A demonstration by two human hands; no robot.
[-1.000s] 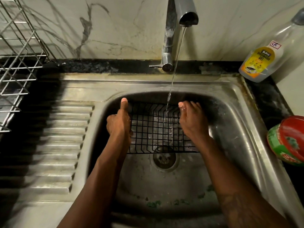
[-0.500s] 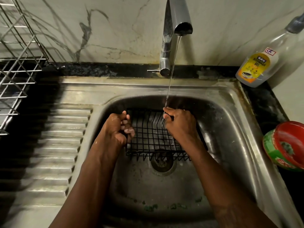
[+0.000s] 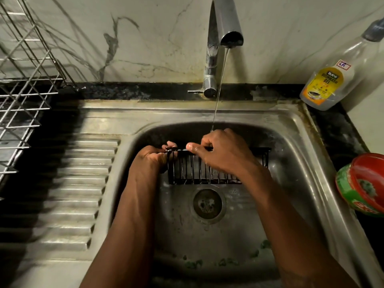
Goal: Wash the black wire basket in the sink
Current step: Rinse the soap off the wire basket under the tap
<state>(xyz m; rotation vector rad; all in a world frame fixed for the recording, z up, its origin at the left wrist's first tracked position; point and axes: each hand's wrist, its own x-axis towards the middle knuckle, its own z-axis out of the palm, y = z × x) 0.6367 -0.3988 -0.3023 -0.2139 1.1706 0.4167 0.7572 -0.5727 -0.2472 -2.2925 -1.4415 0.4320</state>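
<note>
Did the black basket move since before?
Yes. The black wire basket tipped up from flat; its near edge now sits behind the drain, not over it.

The light is dim and warm-toned. Deep shadow covers the ribbed steel drainboard (image 3: 87, 175) at left. Soft glare glints on the rim of the stainless steel sink (image 3: 307, 146) and the chrome tap spout (image 3: 227, 19). Wide-angle distortion bends the edges, where the silver wire rack (image 3: 25, 100) looks slightly soft.
</note>
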